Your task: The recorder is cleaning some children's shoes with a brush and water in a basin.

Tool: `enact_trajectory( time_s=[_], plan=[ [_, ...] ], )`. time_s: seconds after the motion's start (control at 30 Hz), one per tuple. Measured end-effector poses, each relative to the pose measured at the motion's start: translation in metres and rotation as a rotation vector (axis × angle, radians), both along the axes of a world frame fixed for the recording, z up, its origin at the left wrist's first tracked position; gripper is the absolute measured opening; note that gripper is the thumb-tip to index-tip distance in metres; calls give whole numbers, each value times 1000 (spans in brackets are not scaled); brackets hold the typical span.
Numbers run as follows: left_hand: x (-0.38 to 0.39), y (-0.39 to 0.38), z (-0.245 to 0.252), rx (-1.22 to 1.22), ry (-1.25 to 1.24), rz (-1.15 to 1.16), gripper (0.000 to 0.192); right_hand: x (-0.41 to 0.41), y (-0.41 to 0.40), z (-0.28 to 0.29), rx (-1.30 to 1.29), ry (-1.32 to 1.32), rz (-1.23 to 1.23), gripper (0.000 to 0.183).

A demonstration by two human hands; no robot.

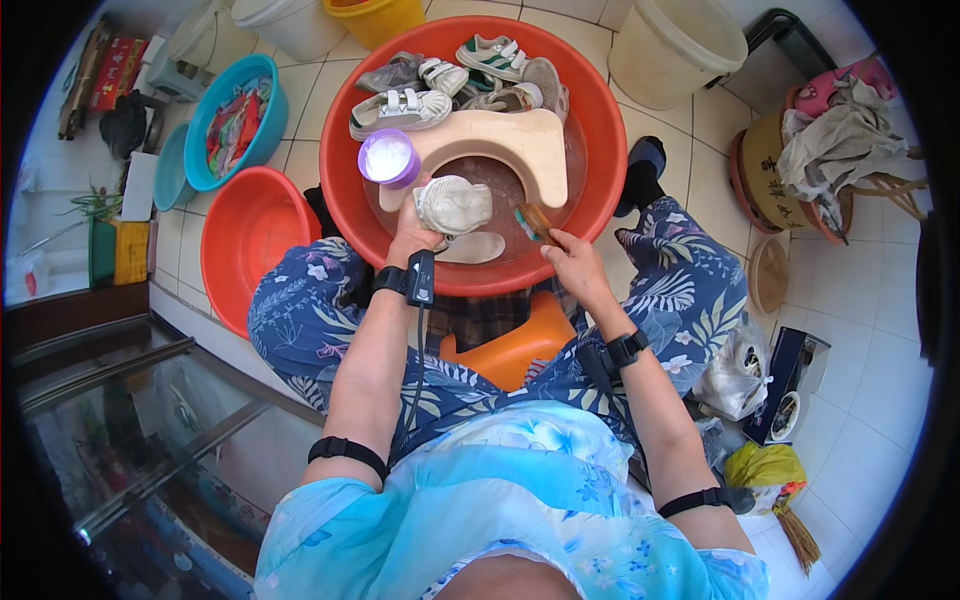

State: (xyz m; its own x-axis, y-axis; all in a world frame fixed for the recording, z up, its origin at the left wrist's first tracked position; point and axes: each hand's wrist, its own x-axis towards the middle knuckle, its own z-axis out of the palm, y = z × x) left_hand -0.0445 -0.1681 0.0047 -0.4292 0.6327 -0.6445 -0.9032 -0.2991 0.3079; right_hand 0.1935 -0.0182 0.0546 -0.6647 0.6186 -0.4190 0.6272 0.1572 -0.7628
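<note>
My left hand (415,225) grips a pale shoe (455,205) over a large red plastic basin (600,142). My right hand (576,262) holds a wooden-backed scrubbing brush (537,223) with green-blue bristles, a little to the right of the shoe and apart from it. A beige U-shaped plastic board (487,129) rests across the basin, with a purple cup of white powder or paste (388,158) on its left part. Several shoes (405,109) lie at the basin's far side. A pale insole (474,247) lies near the basin's front, above brownish water.
A smaller red basin (251,240) and a blue basin of colourful cloth (236,131) stand at the left. Behind are a yellow bucket (379,19) and a whitish bucket (664,56). A large pot draped with grey cloth (772,165) stands right. An orange stool (517,345) is beneath me.
</note>
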Motion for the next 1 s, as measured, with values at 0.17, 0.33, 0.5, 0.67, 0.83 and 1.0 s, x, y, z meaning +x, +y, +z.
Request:
enact_trajectory(
  time_s=[0.17,0.33,0.5,0.67,0.83,1.0],
  plan=[
    [1,5,-6,-15,43,-172,44,-1,0,-4,-1,-18,6,52],
    [11,21,9,-555,954,-907,52,-4,-1,-2,-11,-41,6,52],
    [28,11,26,-576,1540,-1375,70,-3,-1,4,15,-30,4,53],
    [51,8,47,-712,1751,-1540,67,-1,1,-1,1,-44,2,52],
    [51,6,58,-724,1963,-1485,60,-1,3,-14,-3,-39,1,52],
    [46,13,77,-682,2024,-1491,43,-3,4,-18,35,-35,32,53]
  ],
)
